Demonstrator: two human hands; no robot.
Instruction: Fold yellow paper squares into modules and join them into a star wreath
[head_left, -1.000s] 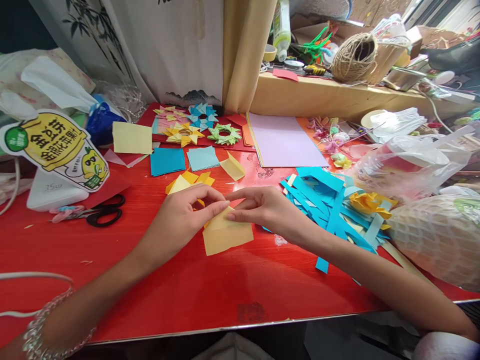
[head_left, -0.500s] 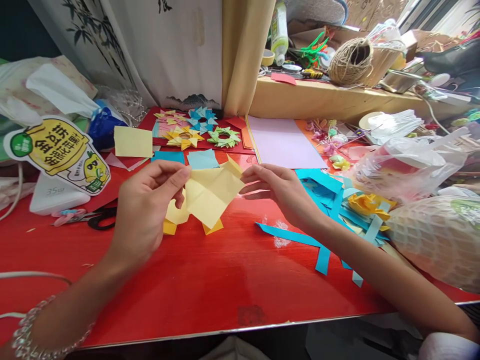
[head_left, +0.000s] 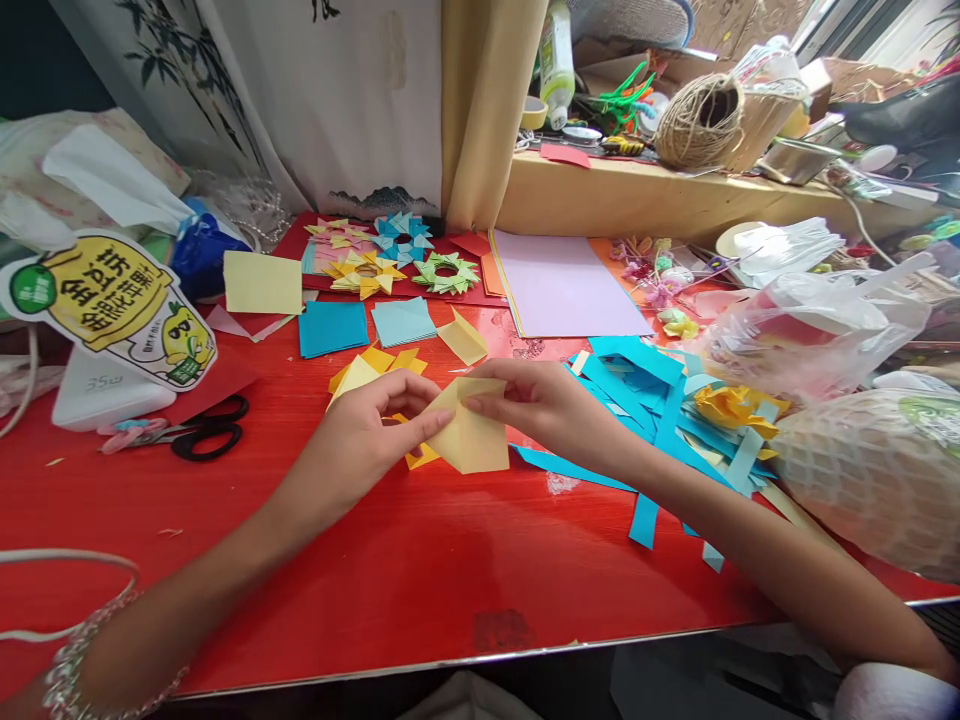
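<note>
Both hands pinch one pale yellow paper square (head_left: 474, 436) just above the red table (head_left: 420, 570). My left hand (head_left: 367, 440) grips its left edge between thumb and forefinger. My right hand (head_left: 536, 405) pinches its upper right corner. The paper is partly folded and tilted. Behind my left hand lie several folded yellow and orange pieces (head_left: 375, 365).
Black scissors (head_left: 206, 432) lie at the left. Blue paper strips (head_left: 652, 420) pile up to the right, beside plastic bags (head_left: 817, 320). Blue squares (head_left: 334, 327), a yellow square (head_left: 262, 282), a lilac sheet (head_left: 566, 285) and folded paper stars (head_left: 405, 262) sit further back.
The yellow paper was lifted and opened out in the air half a second ago; now both hands have brought it back down near the table, folded smaller.
</note>
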